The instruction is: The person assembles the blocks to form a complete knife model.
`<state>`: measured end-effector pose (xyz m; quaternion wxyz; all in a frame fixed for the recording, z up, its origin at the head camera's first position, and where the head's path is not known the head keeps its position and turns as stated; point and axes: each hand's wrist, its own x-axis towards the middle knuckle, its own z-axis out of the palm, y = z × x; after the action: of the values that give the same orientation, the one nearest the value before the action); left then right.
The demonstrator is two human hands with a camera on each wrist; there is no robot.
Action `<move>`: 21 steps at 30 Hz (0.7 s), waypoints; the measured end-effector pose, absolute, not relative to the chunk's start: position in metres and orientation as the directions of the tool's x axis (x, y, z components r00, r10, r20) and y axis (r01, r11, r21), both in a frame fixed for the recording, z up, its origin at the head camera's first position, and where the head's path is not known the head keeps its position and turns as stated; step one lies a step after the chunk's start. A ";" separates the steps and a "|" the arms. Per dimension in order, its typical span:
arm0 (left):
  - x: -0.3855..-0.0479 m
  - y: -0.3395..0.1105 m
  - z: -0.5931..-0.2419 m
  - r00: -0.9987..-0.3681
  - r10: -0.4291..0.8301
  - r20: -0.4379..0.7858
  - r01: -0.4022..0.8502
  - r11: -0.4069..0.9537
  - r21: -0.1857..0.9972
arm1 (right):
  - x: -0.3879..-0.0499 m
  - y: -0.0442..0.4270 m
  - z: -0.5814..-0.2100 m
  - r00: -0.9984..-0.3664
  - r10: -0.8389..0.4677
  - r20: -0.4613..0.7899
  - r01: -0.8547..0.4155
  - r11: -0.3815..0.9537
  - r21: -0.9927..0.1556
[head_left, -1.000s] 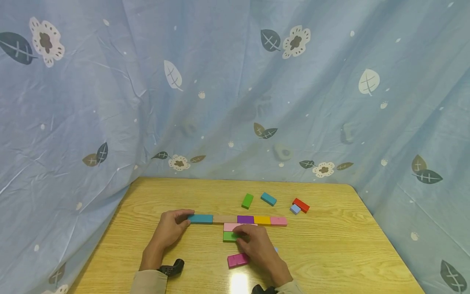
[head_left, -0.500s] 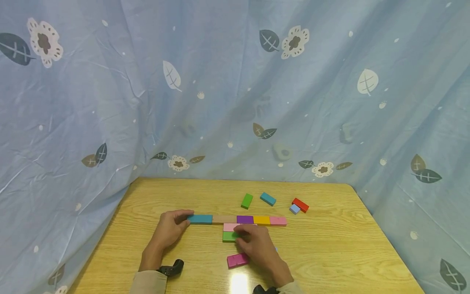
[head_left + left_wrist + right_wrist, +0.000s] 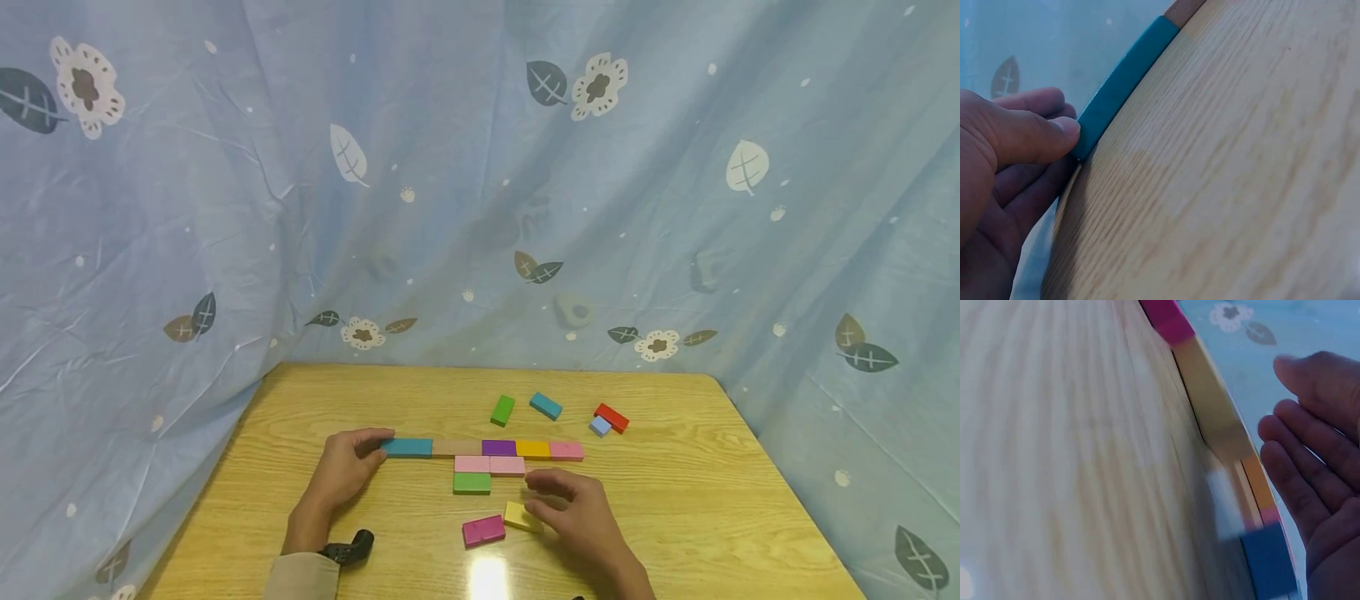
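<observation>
left hand [image 3: 347, 467] pinches the outer end of the teal block [image 3: 407, 448], leftmost in the long row [image 3: 498, 448], butted against the tan block [image 3: 457, 448]. right hand [image 3: 579, 512] loose, thumb and fingers apart, at the yellow block [image 3: 519, 517]; can't tell if touching. magenta block [image 3: 483, 531] lies just left of yellow.
</observation>
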<state>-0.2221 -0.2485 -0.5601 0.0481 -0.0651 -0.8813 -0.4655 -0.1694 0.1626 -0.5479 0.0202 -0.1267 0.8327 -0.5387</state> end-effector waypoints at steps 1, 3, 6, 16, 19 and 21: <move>-0.222 -0.248 -0.560 -0.987 0.070 0.143 0.158 0.554 0.817 | -0.168 0.166 -0.547 -0.966 -0.239 0.100 -0.195 0.415 -0.889; -0.221 -0.248 -0.560 -0.988 0.068 0.138 0.153 0.546 0.824 | -0.165 0.173 -0.547 -0.961 -0.260 0.096 -0.210 0.458 -0.864; -0.221 -0.248 -0.560 -0.989 0.065 0.136 0.150 0.541 0.828 | -0.161 0.180 -0.548 -0.950 -0.298 0.096 -0.242 0.506 -0.828; -0.221 -0.249 -0.560 -0.990 0.058 0.132 0.142 0.552 0.821 | -0.155 0.182 -0.552 -0.928 -0.352 0.124 -0.309 0.538 -0.784; -0.221 -0.247 -0.559 -0.990 0.057 0.132 0.141 0.551 0.822 | -0.155 0.183 -0.554 -0.923 -0.362 0.130 -0.320 0.537 -0.780; -0.221 -0.247 -0.559 -0.989 0.057 0.133 0.142 0.552 0.821 | -0.155 0.183 -0.554 -0.921 -0.364 0.137 -0.328 0.541 -0.774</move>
<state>-0.2211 -0.2467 -0.5589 0.0454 -0.0565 -0.8799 -0.4697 -0.1549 0.1829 -0.5541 0.0201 -0.1971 0.8776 -0.4365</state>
